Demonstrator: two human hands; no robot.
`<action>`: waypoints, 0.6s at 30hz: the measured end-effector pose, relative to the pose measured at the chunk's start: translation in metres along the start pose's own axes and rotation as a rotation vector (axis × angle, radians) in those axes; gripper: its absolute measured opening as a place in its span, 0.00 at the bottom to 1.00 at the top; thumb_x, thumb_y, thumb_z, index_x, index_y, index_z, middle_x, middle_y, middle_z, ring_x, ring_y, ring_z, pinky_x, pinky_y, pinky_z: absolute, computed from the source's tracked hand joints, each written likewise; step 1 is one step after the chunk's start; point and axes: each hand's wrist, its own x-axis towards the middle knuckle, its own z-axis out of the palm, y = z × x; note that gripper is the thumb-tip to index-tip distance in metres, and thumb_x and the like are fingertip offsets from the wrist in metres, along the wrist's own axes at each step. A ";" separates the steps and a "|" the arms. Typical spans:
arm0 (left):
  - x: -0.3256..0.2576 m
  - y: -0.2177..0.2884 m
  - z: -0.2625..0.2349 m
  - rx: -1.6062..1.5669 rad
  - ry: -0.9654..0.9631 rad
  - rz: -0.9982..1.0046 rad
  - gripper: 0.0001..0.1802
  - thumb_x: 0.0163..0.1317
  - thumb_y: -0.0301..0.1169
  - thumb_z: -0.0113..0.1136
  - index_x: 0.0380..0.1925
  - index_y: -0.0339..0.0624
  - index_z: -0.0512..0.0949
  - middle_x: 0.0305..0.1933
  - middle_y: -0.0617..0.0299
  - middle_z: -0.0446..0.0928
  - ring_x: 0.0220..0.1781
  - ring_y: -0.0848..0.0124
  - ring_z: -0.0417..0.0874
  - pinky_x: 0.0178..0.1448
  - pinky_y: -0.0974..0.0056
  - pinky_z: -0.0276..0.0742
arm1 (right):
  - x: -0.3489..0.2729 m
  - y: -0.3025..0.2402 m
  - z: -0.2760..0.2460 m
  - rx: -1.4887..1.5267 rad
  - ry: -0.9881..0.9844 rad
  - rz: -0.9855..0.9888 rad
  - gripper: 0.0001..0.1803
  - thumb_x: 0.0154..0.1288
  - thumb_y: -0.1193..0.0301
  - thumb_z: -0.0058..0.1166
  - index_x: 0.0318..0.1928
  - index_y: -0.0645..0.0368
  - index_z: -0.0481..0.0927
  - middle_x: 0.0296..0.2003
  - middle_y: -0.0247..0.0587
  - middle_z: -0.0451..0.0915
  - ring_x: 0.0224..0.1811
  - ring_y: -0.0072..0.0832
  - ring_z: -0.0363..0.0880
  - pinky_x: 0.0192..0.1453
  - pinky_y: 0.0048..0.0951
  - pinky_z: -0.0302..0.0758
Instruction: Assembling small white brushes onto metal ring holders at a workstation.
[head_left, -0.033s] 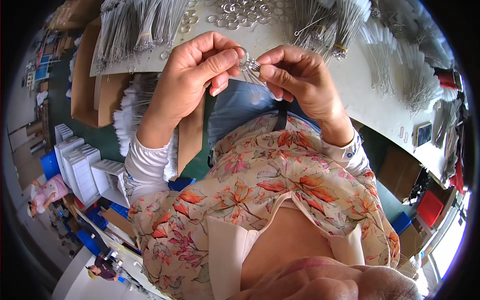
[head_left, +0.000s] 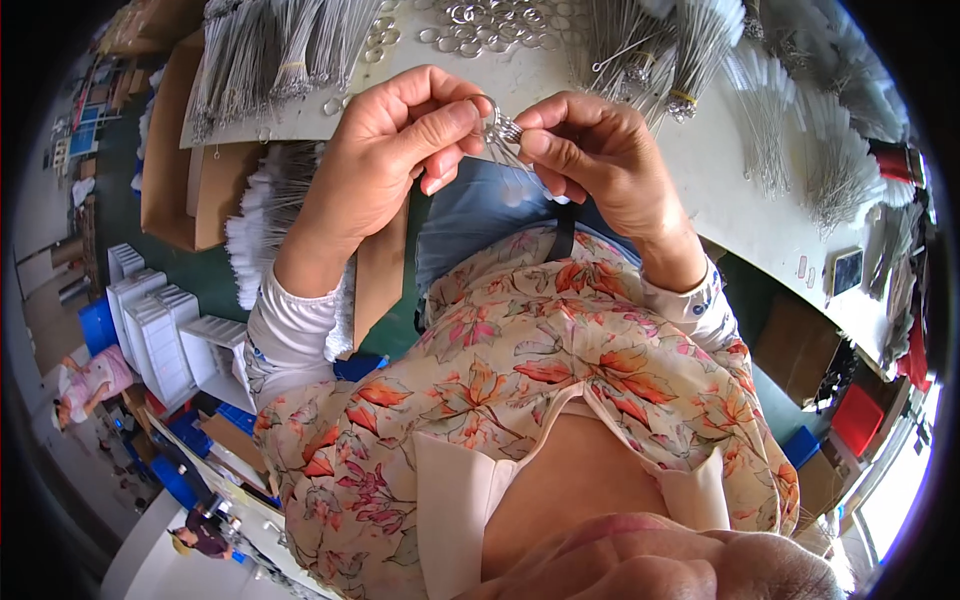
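Note:
My left hand [head_left: 400,140] pinches a shiny metal ring [head_left: 490,108] between thumb and forefinger, above my lap at the near table edge. Facing it, my right hand [head_left: 600,155] is closed on the looped ends of several thin wire brushes [head_left: 508,132]. Those loops lie at the ring; whether each one is threaded on it is too small to tell. The brushes' wires hang down between my hands, with blurred pale tips over my jeans. Loose metal rings [head_left: 490,28] lie spread on the table [head_left: 540,75] beyond my hands.
Bundled wire brushes [head_left: 290,55] lie at the table's left, and banded bundles [head_left: 700,60] at the right. More white-bristled brushes [head_left: 840,175] and a small dark-screened device [head_left: 848,271] sit farther right. A cardboard box [head_left: 215,190] and white plastic crates [head_left: 155,325] stand left. Other people [head_left: 92,385] are farther off.

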 end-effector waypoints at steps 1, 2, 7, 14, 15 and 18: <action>-0.003 0.001 -0.001 0.008 -0.023 -0.010 0.08 0.66 0.28 0.49 0.39 0.36 0.74 0.26 0.67 0.74 0.20 0.86 0.65 0.22 0.81 0.61 | 0.001 0.004 0.001 -0.021 0.005 0.004 0.10 0.62 0.68 0.56 0.37 0.63 0.78 0.19 0.28 0.73 0.19 0.10 0.66 0.19 0.14 0.59; -0.007 0.004 0.001 0.003 -0.007 -0.003 0.08 0.66 0.28 0.49 0.39 0.36 0.74 0.26 0.67 0.74 0.20 0.86 0.65 0.22 0.81 0.61 | 0.002 0.006 0.002 -0.027 -0.012 0.008 0.10 0.62 0.68 0.56 0.37 0.63 0.78 0.19 0.28 0.73 0.19 0.10 0.66 0.19 0.14 0.59; -0.011 -0.002 -0.006 0.688 0.192 0.352 0.09 0.66 0.28 0.48 0.36 0.34 0.76 0.33 0.61 0.77 0.30 0.78 0.76 0.36 0.76 0.70 | 0.016 0.010 0.015 0.025 -0.049 -0.048 0.08 0.62 0.71 0.55 0.37 0.64 0.78 0.22 0.30 0.75 0.21 0.12 0.70 0.21 0.14 0.64; -0.011 -0.030 -0.008 -0.100 0.364 0.492 0.08 0.65 0.28 0.49 0.34 0.34 0.75 0.39 0.56 0.78 0.34 0.73 0.78 0.47 0.67 0.73 | 0.048 0.054 0.045 0.093 -0.022 -0.331 0.07 0.61 0.75 0.55 0.38 0.66 0.77 0.28 0.35 0.79 0.29 0.18 0.77 0.34 0.19 0.74; -0.013 -0.030 -0.010 -0.027 0.395 0.511 0.09 0.65 0.28 0.48 0.34 0.34 0.75 0.38 0.57 0.78 0.33 0.74 0.77 0.45 0.68 0.73 | 0.054 0.061 0.046 0.062 -0.065 -0.285 0.09 0.60 0.75 0.56 0.40 0.66 0.76 0.32 0.37 0.80 0.34 0.20 0.78 0.40 0.20 0.75; -0.023 -0.022 -0.022 0.295 0.416 0.531 0.09 0.65 0.27 0.48 0.31 0.32 0.74 0.34 0.59 0.78 0.29 0.78 0.75 0.35 0.73 0.73 | 0.059 0.069 0.051 -0.130 -0.063 -0.255 0.12 0.59 0.75 0.58 0.43 0.67 0.76 0.36 0.38 0.80 0.38 0.22 0.78 0.44 0.21 0.75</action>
